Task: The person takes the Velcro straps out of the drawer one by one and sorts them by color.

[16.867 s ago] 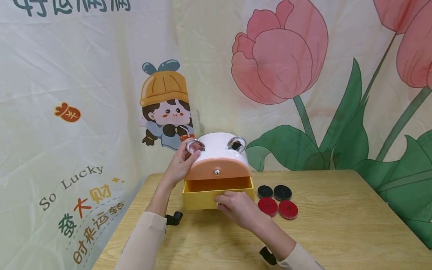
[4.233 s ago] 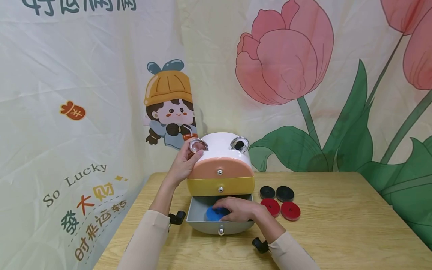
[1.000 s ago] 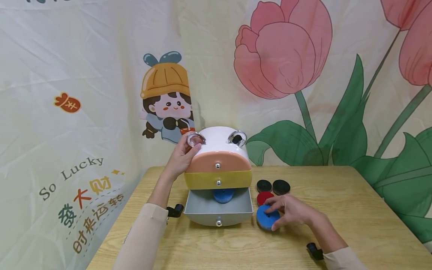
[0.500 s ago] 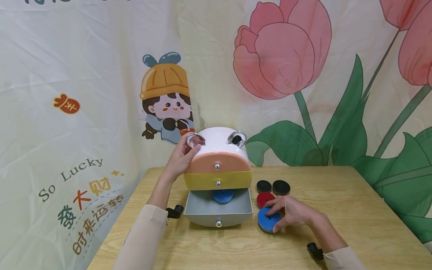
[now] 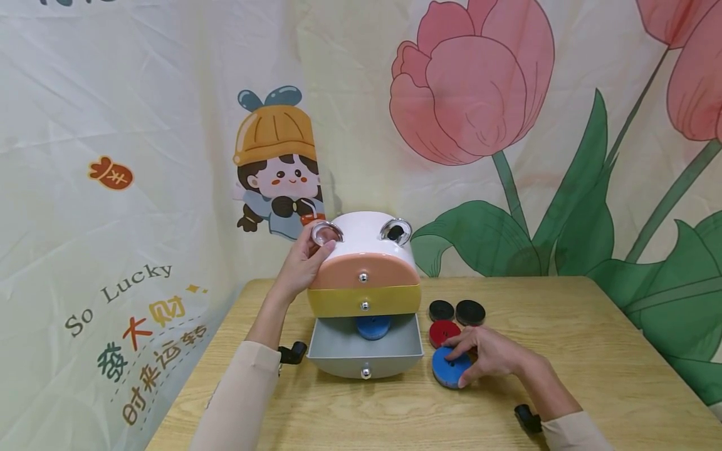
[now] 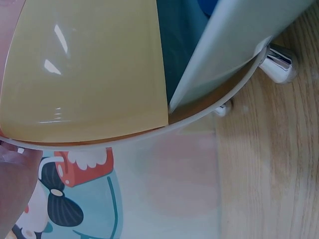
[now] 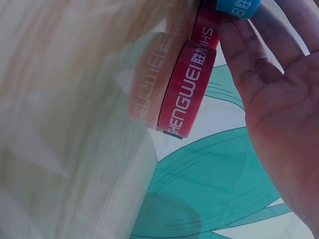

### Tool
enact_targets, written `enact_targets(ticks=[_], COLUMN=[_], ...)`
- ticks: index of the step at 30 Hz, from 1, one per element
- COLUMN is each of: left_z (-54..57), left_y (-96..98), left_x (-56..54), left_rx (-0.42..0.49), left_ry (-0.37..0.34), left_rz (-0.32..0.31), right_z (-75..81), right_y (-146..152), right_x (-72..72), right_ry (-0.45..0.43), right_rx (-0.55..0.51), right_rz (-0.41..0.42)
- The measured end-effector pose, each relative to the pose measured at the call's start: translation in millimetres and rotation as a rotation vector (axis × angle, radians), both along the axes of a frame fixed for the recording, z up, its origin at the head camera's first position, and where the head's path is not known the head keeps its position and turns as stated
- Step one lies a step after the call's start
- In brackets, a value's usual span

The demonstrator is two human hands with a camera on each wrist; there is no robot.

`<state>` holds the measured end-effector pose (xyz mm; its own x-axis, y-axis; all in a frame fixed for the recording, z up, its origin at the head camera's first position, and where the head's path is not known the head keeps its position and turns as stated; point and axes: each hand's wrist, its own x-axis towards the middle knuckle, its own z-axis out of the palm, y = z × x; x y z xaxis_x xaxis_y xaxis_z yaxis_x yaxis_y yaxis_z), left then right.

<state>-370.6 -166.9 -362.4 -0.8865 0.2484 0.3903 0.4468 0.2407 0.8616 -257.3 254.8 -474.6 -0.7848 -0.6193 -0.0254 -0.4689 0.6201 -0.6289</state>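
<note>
A frog-faced drawer box (image 5: 369,235) stands on the table, its white top carrying two silver-rimmed eyes. My left hand (image 5: 304,260) grips its upper left side by the eye. The bottom grey drawer (image 5: 366,368) is pulled out, with a blue roll (image 5: 373,327) inside toward the back. The orange drawer (image 5: 363,269) and yellow drawer (image 5: 365,302) are closed. To the right, my right hand (image 5: 493,354) pinches another blue roll (image 5: 448,366) by its edge, low at the table in front of a red roll (image 5: 444,333). In the right wrist view that roll (image 7: 239,7) is partly cut off.
Two black rolls (image 5: 470,312) lie behind the red one. A second red roll (image 7: 187,89), printed with lettering, shows in the right wrist view and is mostly hidden by the hand in the head view. A printed cloth (image 5: 350,125) hangs behind the table (image 5: 581,332).
The yellow drawer has been closed and the grey one opened. My right hand has brought a blue roll from it to the table, then shifted it slightly right. My left hand stays put.
</note>
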Motion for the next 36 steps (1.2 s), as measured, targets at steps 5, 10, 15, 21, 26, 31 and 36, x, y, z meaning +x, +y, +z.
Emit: enact_targets(ticks=[5,10,15,21,26,31,36], left_z=[0.4,0.0,-0.3,0.7,1.6,2.1,1.2], left_y=[0.4,0.7,1.0,0.8,0.1,0.8,1.3], left_x=[0.9,2.1,1.6,0.3,1.5,2.8,1.7], left_rx=[-0.004,-0.004,-0.004,0.001,0.001,0.009,0.015], left_ry=[-0.013,-0.013,-0.01,-0.016,-0.019,-0.012,-0.006], left_rz=[0.007,0.003,0.003,0.006,0.009,0.003,-0.005], right_z=[-0.2,-1.4,-1.9,0.0,-1.7,-2.8,-1.6], right_y=[-0.2,-0.3,0.0,-1.8,-2.6,-3.2,-4.4], right_x=[-0.4,0.4,1.2,1.6,0.2,-0.8,1.1], right_ry=[0.008,0.009,0.004,0.002,0.008,0.02,0.024], right_rx=[0.006,0.002,-0.001,-0.013,-0.024,-0.022,-0.01], right_rz=[0.004,0.005,0.003,0.001,-0.002,-0.009,-0.018])
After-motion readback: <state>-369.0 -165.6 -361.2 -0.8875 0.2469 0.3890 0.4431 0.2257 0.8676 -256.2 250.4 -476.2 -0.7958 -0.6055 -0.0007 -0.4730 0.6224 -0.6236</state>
